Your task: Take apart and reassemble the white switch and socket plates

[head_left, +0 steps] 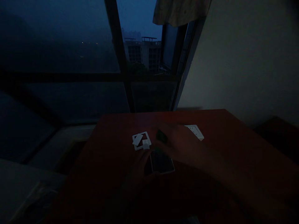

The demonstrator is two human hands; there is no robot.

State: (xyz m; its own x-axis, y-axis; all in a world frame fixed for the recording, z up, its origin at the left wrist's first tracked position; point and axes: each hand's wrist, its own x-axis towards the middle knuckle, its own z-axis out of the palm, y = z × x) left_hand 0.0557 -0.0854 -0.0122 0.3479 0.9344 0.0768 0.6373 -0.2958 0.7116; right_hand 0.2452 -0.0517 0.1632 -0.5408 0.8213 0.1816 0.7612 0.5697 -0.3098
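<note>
Head view showed a very dark room, with a reddish table (112, 133) below a window (70, 37). The right hand (179, 140), blurred, appeared to grasp a small dark-green object (161, 136) between thumb and fingers, just above the far edge of a dark square piece (162, 162). That piece, pale at its rim, lay on the table between the hands. The left hand (140, 169) was spread along its left side, thumb toward the near edge and fingers toward the far corner; whether it pinched the piece or merely rested against it could not be told.

Just beyond the left fingertips lay a white frame (149, 138), with a white strip (137, 139) and a small white square (145, 143) resting across it. A white slotted plate (196, 132) sat past the right hand, which partly covered it.

Good handling here would probably mean pressing the square piece flat from its side, so that it could not skid under the right hand, while keeping the left fingertips clear of the green object's path. The fingers lay close enough to the small square that a careless sweep could nudge it. With so little light, slow, short strokes and a closer look at the contact seemed wise.
</note>
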